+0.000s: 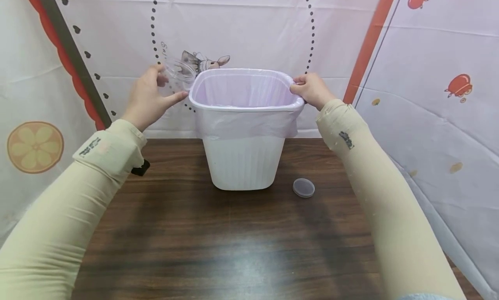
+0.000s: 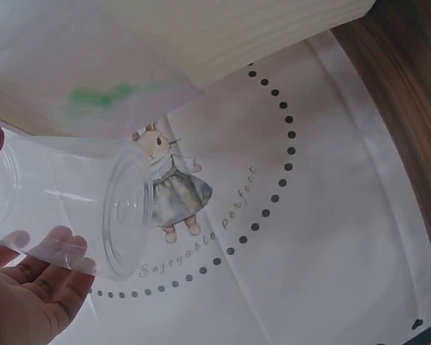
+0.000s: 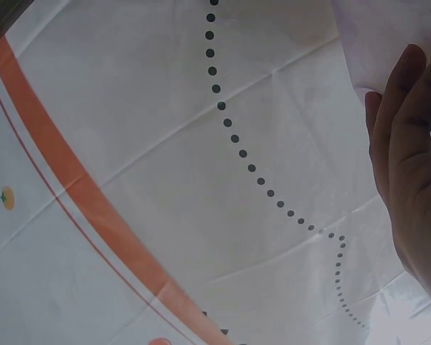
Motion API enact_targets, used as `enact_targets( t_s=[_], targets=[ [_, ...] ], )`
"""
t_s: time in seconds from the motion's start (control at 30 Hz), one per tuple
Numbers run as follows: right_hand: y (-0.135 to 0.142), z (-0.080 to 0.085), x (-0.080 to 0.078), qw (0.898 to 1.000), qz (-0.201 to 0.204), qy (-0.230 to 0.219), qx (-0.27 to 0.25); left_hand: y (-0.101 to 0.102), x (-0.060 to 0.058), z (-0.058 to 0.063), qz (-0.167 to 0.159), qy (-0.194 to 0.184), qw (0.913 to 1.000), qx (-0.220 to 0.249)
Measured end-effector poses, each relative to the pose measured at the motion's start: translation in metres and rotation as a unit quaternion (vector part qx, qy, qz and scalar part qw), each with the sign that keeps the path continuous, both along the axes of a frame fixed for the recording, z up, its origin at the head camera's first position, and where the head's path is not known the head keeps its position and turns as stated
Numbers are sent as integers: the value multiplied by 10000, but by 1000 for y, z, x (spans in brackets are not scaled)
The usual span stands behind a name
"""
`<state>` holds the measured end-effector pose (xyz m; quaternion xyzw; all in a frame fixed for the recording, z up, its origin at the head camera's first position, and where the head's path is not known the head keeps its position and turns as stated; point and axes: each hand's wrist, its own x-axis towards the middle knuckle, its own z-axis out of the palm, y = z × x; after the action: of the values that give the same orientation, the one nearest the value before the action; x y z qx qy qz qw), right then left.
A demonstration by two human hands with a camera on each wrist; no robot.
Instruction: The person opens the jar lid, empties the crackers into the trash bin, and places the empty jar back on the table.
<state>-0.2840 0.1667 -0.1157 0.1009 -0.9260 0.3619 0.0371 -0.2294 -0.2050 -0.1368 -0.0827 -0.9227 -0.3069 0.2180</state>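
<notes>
A white trash can (image 1: 243, 161) with a thin lilac bag (image 1: 249, 123) folded over its rim stands upright on the table. Beside the rim's left corner, my left hand (image 1: 146, 98) holds a clear plastic container (image 2: 72, 194) between thumb and fingers. In the left wrist view the container lies on its side, see-through and without visible contents. My right hand (image 1: 312, 89) pinches the can's right rim through the bag, thumb towards me. In the right wrist view, part of the bag (image 3: 359, 43) shows at the fingers, their tips partly hidden.
A round clear lid (image 1: 303, 187) lies flat on the dark wood table (image 1: 230, 235), right of the can's base. Printed white cloth (image 1: 253, 31) hangs close behind the can and along both sides. A small black object (image 1: 140, 167) shows by the left sleeve.
</notes>
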Motion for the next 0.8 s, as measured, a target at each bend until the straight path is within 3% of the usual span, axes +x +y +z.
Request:
enact_targets(
  t_s=[0.27,0.53,0.8],
  targets=[
    [2,0,3,9999,-22,-37,-111,2,2,-11,-56,-44,9986,531],
    [3,-1,3,9983,-24,19,-590,3,7,-38,-12,422,9927,1134],
    [7,-13,3,9935,11,211,-1119,4,10,-57,11,504,9872,1512]
  ],
)
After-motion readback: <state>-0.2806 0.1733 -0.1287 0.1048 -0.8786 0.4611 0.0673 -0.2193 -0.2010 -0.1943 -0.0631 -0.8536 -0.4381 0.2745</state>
